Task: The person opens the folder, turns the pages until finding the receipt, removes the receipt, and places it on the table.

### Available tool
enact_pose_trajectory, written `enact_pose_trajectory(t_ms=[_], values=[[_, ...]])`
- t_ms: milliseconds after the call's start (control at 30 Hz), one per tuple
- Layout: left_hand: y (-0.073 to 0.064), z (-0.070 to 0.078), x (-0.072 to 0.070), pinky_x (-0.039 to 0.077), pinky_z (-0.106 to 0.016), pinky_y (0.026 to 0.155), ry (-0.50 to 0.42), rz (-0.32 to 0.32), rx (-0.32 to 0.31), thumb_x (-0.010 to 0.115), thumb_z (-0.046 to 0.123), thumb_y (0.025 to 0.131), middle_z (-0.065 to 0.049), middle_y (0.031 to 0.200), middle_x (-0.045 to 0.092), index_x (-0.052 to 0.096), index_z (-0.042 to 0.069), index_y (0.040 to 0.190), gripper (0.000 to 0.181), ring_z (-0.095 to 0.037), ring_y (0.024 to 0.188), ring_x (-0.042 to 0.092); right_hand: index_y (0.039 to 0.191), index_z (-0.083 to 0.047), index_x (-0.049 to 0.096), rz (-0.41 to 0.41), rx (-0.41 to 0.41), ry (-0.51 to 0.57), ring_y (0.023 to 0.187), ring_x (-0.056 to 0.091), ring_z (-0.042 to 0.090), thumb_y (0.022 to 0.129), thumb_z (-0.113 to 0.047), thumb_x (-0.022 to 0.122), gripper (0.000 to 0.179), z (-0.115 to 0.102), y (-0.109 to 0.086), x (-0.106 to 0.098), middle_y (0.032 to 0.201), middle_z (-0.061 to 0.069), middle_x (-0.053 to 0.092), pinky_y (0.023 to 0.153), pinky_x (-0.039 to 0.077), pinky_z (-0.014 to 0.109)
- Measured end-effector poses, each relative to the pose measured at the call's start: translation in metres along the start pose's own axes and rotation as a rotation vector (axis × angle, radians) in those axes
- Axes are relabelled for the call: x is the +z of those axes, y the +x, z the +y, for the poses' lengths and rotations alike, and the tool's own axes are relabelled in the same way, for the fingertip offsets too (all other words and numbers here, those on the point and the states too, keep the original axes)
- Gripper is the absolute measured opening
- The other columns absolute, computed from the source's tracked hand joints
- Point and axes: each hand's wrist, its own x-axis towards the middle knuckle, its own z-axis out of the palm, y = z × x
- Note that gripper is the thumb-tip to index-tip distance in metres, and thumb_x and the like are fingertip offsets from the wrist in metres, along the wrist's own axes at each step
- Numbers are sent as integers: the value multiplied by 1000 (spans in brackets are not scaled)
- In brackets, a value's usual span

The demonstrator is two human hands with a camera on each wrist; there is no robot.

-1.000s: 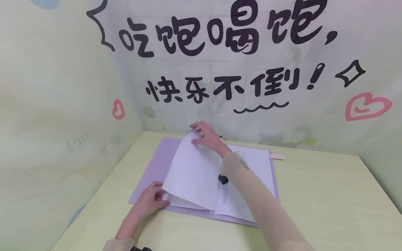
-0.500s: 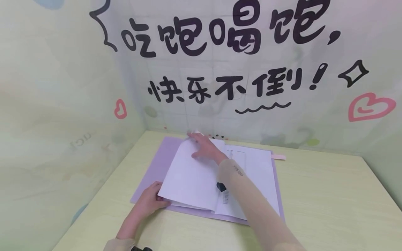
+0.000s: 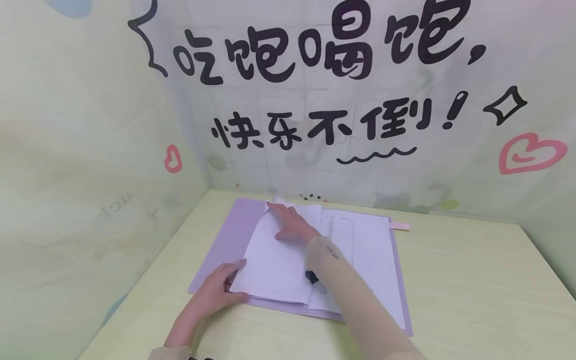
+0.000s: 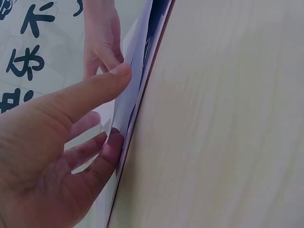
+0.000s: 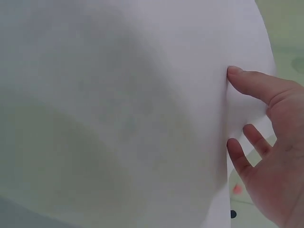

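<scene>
A purple folder (image 3: 237, 225) lies open on the table with white sheets in it. The blank-looking left sheet (image 3: 274, 260) lies mostly flat, its far end slightly raised. On the right is a printed page (image 3: 373, 260), partly under the right forearm. My right hand (image 3: 291, 220) rests on the far part of the left sheet with fingers spread; in the right wrist view its thumb and fingertips touch the edge of a white sheet (image 5: 190, 95). At the near left corner, my left hand (image 3: 220, 287) touches the sheets' edges, thumb and fingers apart.
The pale wooden table (image 3: 463, 280) extends to the right of the folder. A pink tab (image 3: 399, 226) sticks out from its right side. Printed cloth walls (image 3: 270, 165) stand behind and at the left. A dark wrist device (image 3: 311, 276) is below the right sleeve.
The raised left sheet has come down to lie nearly flat. My right hand has moved down and nearer with it. My left hand's fingers have shifted from beneath the sheet's corner to its edge.
</scene>
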Motion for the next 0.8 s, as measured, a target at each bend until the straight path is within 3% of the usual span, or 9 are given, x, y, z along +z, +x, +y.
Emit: enact_pose_trajectory(t_ms=[100, 267, 567, 667, 800], values=[[-2, 0, -1, 47, -19, 74, 20, -7, 32, 86, 31, 74, -10, 119, 58, 59, 4, 135, 73, -10, 86, 48, 159, -31, 12, -6, 10, -16, 150, 25, 30, 86, -14, 75, 98, 0, -1, 3, 165, -1, 23, 122, 27, 47], [-2, -2, 0, 48, -19, 75, 23, -9, 40, 81, 26, 80, -12, 124, 57, 62, 3, 130, 58, -8, 86, 48, 159, -32, 14, -18, 26, -20, 149, 27, 30, 88, -14, 73, 94, -2, -2, 4, 165, 0, 26, 123, 22, 50], [0, 0, 3, 46, -19, 72, 67, 25, 22, 81, 10, 78, -15, 124, 56, 65, 1, 126, 52, -9, 84, 49, 149, -26, 43, -40, 0, -129, 141, 35, 32, 91, -12, 66, 65, -7, -1, 11, 158, 5, 37, 116, 29, 55], [1, 2, 4, 52, -33, 89, 102, 35, 26, 81, 9, 77, -18, 127, 55, 65, 0, 125, 52, -21, 100, 57, 144, -27, 51, -43, 29, -146, 139, 35, 30, 92, -12, 63, 55, -7, -1, 13, 154, 5, 40, 114, 29, 52], [1, 6, 4, 43, -56, 104, 133, 46, 48, 81, 8, 76, -21, 129, 56, 66, -2, 124, 51, -40, 119, 53, 141, -31, 55, -45, 67, -167, 134, 35, 29, 93, -14, 60, 51, -7, -2, 13, 150, 5, 42, 109, 29, 51]])
